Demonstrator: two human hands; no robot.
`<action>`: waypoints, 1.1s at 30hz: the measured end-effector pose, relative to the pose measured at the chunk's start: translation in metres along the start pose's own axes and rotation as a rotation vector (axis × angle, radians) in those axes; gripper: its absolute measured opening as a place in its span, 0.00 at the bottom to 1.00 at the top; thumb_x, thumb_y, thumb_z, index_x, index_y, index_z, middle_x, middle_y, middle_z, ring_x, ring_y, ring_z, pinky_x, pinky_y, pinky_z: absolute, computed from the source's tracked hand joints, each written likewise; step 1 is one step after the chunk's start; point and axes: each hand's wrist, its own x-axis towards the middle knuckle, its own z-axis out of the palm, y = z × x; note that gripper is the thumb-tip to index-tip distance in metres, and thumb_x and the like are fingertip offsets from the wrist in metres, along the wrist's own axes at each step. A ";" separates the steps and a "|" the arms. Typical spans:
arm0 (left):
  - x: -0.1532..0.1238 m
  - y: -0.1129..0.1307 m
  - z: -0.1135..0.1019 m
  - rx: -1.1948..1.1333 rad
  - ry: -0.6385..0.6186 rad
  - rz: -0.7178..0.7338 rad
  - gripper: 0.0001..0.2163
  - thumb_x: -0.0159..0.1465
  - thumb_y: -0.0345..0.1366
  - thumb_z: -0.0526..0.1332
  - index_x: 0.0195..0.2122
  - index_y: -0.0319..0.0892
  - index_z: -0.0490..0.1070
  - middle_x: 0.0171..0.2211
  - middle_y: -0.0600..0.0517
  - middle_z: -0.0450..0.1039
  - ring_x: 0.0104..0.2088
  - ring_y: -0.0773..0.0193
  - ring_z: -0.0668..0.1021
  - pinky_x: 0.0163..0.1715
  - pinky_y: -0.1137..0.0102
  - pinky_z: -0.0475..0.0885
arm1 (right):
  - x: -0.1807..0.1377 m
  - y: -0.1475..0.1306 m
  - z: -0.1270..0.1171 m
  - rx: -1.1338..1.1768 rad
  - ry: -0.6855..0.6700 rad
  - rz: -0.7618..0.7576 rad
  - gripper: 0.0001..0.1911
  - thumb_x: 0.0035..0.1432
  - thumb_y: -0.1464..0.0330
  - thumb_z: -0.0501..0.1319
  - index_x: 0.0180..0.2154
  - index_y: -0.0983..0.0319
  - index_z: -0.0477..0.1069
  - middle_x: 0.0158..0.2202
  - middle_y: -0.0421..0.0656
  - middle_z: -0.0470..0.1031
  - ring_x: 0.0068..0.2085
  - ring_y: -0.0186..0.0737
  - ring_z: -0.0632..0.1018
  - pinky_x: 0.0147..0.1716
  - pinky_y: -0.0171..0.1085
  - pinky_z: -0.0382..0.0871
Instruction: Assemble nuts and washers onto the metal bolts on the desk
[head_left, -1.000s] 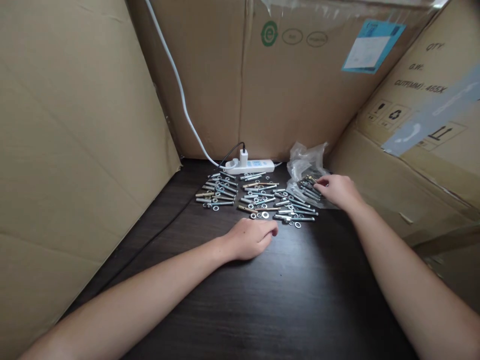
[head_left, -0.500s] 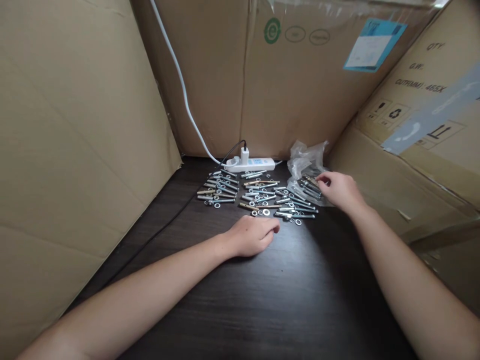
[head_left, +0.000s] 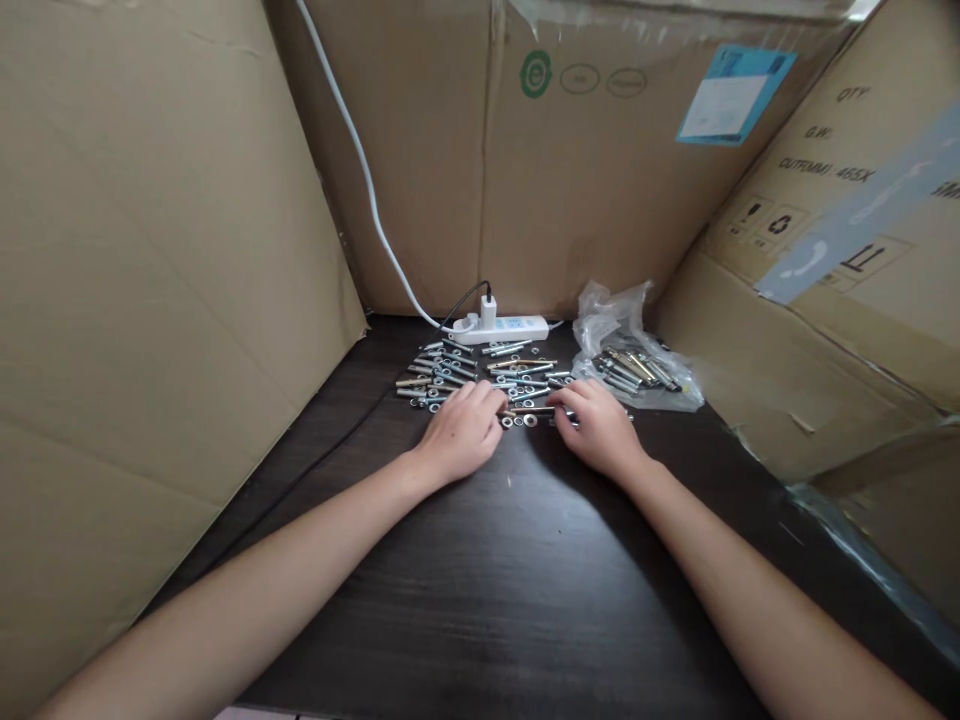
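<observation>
My left hand (head_left: pixel 463 430) is at the left end of a brass-coloured expansion bolt (head_left: pixel 532 410) in the front row, its fingers curled in at that end. At the bolt's other end, the bent fingers and thumb of my right hand (head_left: pixel 596 425) close in. The fingertips partly cover both ends, and the bolt lies low on the dark table (head_left: pixel 525 580). Just in front of it are several loose washers (head_left: pixel 530 421). Behind and to the left lie more silver bolts (head_left: pixel 454 365) with sleeves, nuts and washers. My right hand hides some of the bolts beneath it.
A clear plastic bag (head_left: pixel 615 310) with several bolts (head_left: pixel 637 370) lies at the right. Behind the rows is a white power strip (head_left: pixel 517 328) with a plugged-in charger (head_left: pixel 488 312). A black cable (head_left: pixel 322 460) runs across the left. Cardboard boxes (head_left: pixel 420 150) wall three sides.
My right hand has left the plastic bag and moved left to the front row. My left hand has moved left and farther forward, onto the bolt's end.
</observation>
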 end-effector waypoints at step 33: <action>0.006 -0.024 0.017 0.018 0.002 -0.053 0.05 0.61 0.30 0.52 0.38 0.42 0.65 0.39 0.49 0.62 0.41 0.59 0.67 0.44 0.64 0.66 | 0.006 -0.012 0.022 -0.149 -0.049 -0.008 0.11 0.60 0.70 0.53 0.38 0.63 0.73 0.38 0.49 0.72 0.43 0.49 0.66 0.42 0.43 0.59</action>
